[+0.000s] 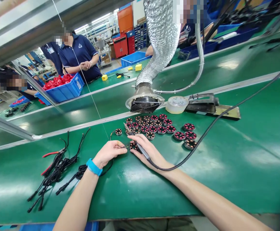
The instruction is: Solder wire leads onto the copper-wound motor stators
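Note:
My left hand, with a blue band at the wrist, pinches the thin bare-ended wires of a black cable. My right hand holds a soldering iron, its tip angled up and to the left. The right fingertips also touch a small round motor stator, close beside the wire ends. Just beyond the hands lies a cluster of similar stators with red or copper windings. A lone stator sits near the left fingers.
Bundled black cables and red-handled pliers lie at left. A fume duct hangs over the bench, beside a tape roll and a stapler-like tool. The iron's cord crosses the right forearm. Co-workers sit beyond, near a blue bin.

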`<move>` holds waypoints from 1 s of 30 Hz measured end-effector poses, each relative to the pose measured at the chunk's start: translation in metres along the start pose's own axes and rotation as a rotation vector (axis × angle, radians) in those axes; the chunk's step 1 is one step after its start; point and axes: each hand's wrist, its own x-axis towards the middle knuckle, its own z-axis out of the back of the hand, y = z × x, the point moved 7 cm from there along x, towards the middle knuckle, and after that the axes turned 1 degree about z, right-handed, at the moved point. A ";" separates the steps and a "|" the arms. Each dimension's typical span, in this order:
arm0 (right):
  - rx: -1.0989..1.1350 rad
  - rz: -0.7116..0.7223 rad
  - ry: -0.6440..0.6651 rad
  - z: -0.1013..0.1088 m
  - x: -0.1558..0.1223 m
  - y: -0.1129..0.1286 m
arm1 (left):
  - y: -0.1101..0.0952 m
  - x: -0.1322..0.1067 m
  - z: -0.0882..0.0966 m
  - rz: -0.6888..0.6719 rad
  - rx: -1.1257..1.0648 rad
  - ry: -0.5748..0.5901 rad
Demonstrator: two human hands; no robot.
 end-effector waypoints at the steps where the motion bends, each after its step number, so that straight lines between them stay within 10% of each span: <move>1: 0.002 0.002 -0.003 0.000 0.000 0.000 | 0.000 0.000 0.001 0.001 -0.009 0.008; 16: 0.056 -0.021 0.017 0.003 0.000 0.007 | 0.000 0.000 -0.002 -0.030 0.002 -0.163; 30: 0.007 0.086 -0.026 -0.001 -0.002 0.012 | -0.003 -0.005 -0.019 -0.050 0.052 -0.057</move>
